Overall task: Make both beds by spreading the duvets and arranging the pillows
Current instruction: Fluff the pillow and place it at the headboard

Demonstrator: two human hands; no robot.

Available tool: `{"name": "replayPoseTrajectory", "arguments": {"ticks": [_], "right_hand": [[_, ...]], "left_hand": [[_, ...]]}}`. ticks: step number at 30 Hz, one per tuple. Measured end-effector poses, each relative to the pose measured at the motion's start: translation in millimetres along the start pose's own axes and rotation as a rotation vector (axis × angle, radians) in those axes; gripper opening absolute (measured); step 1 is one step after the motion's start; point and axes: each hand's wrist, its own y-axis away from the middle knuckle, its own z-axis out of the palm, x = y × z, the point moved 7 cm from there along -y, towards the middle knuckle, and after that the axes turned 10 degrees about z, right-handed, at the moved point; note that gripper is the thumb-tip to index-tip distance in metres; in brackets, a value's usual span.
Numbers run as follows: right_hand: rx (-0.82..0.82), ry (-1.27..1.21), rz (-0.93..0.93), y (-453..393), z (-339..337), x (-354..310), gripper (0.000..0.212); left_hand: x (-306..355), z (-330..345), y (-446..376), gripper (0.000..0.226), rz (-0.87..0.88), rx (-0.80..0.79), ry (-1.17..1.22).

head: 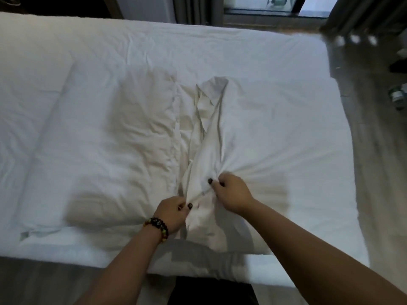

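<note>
White cloth of a pillow is bunched in both hands on the bed. The left hand and right hand pinch its loose end. Next it likely needs tucking and smoothing flat.

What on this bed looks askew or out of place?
The right pillow's case is bunched into a twisted ridge, gathered by the left hand and right hand, unlike the flatter left pillow. Small items lie on the floor; too blurred to identify.
</note>
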Motion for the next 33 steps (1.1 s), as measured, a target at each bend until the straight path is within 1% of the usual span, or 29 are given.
{"name": "replayPoseTrajectory", "arguments": {"ticks": [2,5,7,8,9,10,11,13,15,17,19,21,23,25,28,30,33], "right_hand": [[-0.058,0.018,-0.015,5,23,-16,0.046],[-0.183,0.071,0.051,-3,65,0,0.035],[-0.212,0.095,0.092,-7,74,21,0.017],[-0.197,0.064,0.109,-6,71,29,0.017],[-0.164,0.006,0.118,-5,63,37,0.023],[-0.126,-0.091,0.135,-1,52,45,0.029],[-0.076,-0.199,0.156,4,38,54,0.034],[0.066,-0.351,0.174,11,-1,76,0.039],[0.192,-0.335,0.179,14,-40,99,0.04],[0.307,-0.282,0.22,12,-83,127,0.04],[0.419,-0.223,0.293,3,-126,163,0.04],[0.464,-0.169,0.428,-9,-160,207,0.054],[0.468,-0.153,0.555,-18,-186,250,0.06],[0.412,-0.193,0.615,-27,-202,290,0.063],[0.221,-0.311,0.646,-42,-211,347,0.088],[0.083,-0.449,0.654,-46,-211,372,0.101],[-0.106,-0.637,0.619,-51,-206,390,0.101]], "left_hand": [[-25,4,1,0.042,-0.071,-0.075,-0.036],[-29,5,-6,0.041,-0.098,-0.145,0.048],[-23,-1,-10,0.038,-0.113,-0.094,0.136],[-20,-4,-12,0.031,-0.123,-0.031,0.205],[-17,-6,-14,0.022,-0.136,0.036,0.282],[-12,-8,-14,0.019,-0.142,0.083,0.347],[-5,-8,-14,0.026,-0.134,0.098,0.389],[15,-5,-18,0.046,-0.078,0.071,0.393],[41,-5,-21,0.063,-0.003,0.058,0.361],[71,-2,-27,0.072,0.067,0.062,0.28],[101,4,-36,0.075,0.112,0.064,0.11],[129,18,-49,0.077,0.128,0.052,-0.071],[153,35,-64,0.078,0.098,0.035,-0.184],[180,51,-77,0.078,0.08,0.06,-0.27],[227,77,-97,0.077,0.09,0.086,-0.361],[256,97,-111,0.075,0.11,0.044,-0.408],[280,122,-133,0.071,0.096,-0.041,-0.421]]}}
